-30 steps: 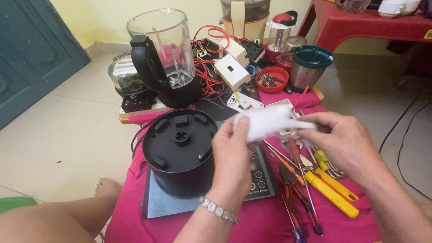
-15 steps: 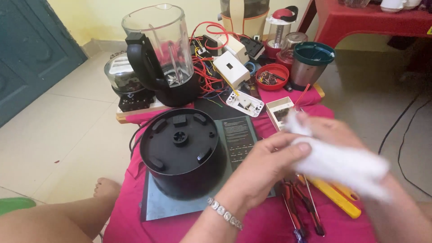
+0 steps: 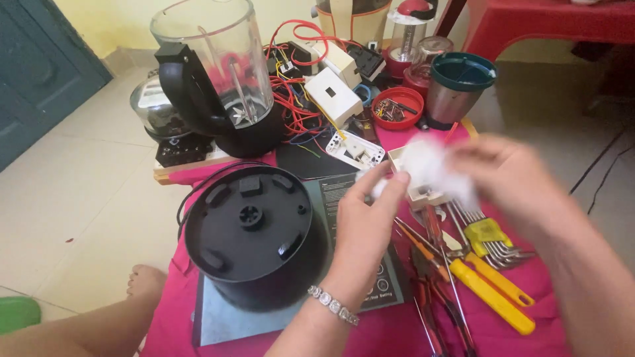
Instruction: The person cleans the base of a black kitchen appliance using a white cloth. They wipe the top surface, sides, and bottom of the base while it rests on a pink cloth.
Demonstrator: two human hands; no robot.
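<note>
Both hands hold a white tissue [image 3: 423,165] above the pink-covered table [image 3: 397,330]. My left hand [image 3: 367,221], with a bracelet on its wrist, pinches the tissue's left end. My right hand [image 3: 512,182] is blurred and grips the tissue's right end. A round black appliance base [image 3: 248,235] stands just left of my left hand on a flat dark panel [image 3: 344,198]. Under the tissue sits a small cream box [image 3: 413,182].
Yellow-handled screwdrivers [image 3: 493,291], pliers and a set of hex keys [image 3: 489,238] lie at the right. Behind stand a glass blender jug [image 3: 218,79], red wires [image 3: 297,99], white sockets, a red dish of screws [image 3: 397,109] and a steel cup with a green lid [image 3: 456,89]. My bare foot [image 3: 145,281] rests at the lower left.
The hands with the tissue dropped low to the right, then rose back above the cream box. The tissue is more bunched now than a second ago.
</note>
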